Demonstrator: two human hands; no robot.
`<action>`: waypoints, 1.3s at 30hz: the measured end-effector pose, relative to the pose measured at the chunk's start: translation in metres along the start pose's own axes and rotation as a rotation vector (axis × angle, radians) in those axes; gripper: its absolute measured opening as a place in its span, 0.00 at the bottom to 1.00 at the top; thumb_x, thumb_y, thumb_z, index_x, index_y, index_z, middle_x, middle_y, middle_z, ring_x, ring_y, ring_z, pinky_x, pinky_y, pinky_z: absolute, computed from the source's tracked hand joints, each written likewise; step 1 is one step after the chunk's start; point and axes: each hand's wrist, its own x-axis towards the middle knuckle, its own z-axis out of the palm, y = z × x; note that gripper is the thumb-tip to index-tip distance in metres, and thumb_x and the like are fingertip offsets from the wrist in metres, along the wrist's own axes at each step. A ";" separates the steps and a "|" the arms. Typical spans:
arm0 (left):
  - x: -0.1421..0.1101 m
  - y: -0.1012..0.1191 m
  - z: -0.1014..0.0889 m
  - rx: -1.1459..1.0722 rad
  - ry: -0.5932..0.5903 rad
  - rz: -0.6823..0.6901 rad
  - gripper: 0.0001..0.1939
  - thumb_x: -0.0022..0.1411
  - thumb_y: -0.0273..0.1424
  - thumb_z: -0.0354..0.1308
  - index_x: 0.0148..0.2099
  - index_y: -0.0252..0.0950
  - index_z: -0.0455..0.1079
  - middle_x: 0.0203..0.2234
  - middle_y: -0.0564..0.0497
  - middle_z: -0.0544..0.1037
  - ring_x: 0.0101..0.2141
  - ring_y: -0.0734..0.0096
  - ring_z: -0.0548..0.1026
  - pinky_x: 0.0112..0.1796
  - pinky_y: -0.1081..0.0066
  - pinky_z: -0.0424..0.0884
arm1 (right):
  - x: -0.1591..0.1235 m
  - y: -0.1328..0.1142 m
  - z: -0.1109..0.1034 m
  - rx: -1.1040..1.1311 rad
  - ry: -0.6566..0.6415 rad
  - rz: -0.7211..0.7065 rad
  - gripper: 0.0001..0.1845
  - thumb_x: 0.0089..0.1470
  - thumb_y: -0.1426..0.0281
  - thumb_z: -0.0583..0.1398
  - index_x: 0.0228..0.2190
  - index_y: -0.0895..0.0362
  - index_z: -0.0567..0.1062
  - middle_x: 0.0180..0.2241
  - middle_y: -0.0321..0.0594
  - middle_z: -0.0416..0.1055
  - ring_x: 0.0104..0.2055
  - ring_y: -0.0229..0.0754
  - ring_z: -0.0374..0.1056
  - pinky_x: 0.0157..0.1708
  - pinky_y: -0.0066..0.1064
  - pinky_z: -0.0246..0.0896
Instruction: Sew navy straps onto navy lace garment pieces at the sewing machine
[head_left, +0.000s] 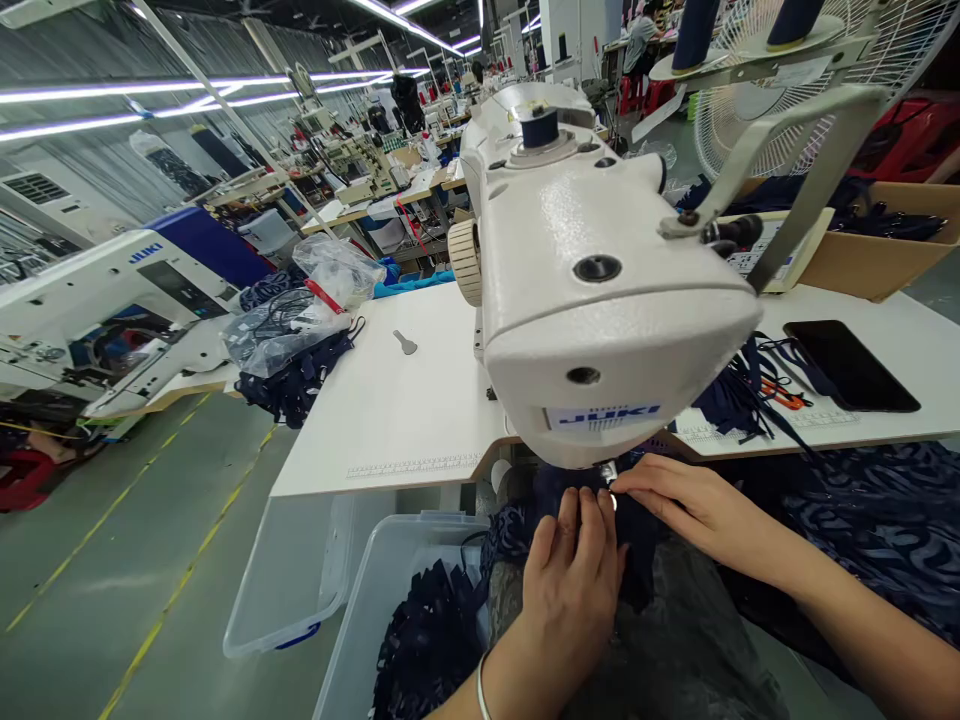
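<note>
At the head of a white sewing machine (607,330), both hands work on navy fabric (637,565) below the needle area. My left hand (574,580) has its fingers bent close together over the fabric, the thumb along its left side. Just right of the metal presser foot (607,472), my right hand (694,505) pinches with thumb and forefinger at the fabric's edge. Its fingertips nearly meet those of the left hand. What lies exactly in that pinch is too small to make out. The needle is hidden under the machine head.
A clear plastic bin (375,590) with navy pieces (427,640) stands at lower left. On the white table (420,400) lies a small metal piece (405,342). To the right are a black phone (855,365), orange snips (784,393), navy straps and a cardboard box (877,250).
</note>
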 end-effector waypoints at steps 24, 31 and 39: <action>0.006 -0.003 0.001 -0.143 0.005 -0.027 0.19 0.70 0.31 0.48 0.58 0.29 0.68 0.47 0.47 0.78 0.49 0.61 0.73 0.45 0.61 0.61 | 0.010 -0.010 0.009 0.199 0.097 0.338 0.10 0.59 0.60 0.57 0.39 0.52 0.72 0.32 0.35 0.71 0.37 0.42 0.69 0.38 0.31 0.64; 0.001 -0.008 0.004 -0.203 0.028 0.013 0.19 0.69 0.29 0.50 0.58 0.27 0.67 0.50 0.44 0.78 0.51 0.59 0.73 0.48 0.60 0.60 | 0.007 -0.010 0.007 0.223 0.000 0.404 0.15 0.59 0.55 0.57 0.33 0.53 0.71 0.32 0.34 0.71 0.36 0.42 0.67 0.36 0.31 0.61; -0.003 -0.017 -0.001 -0.381 0.038 0.024 0.28 0.72 0.45 0.42 0.59 0.29 0.67 0.50 0.44 0.77 0.53 0.58 0.72 0.50 0.61 0.59 | -0.002 -0.014 0.007 0.293 -0.014 0.351 0.14 0.59 0.56 0.58 0.40 0.51 0.75 0.42 0.35 0.75 0.47 0.45 0.69 0.47 0.32 0.62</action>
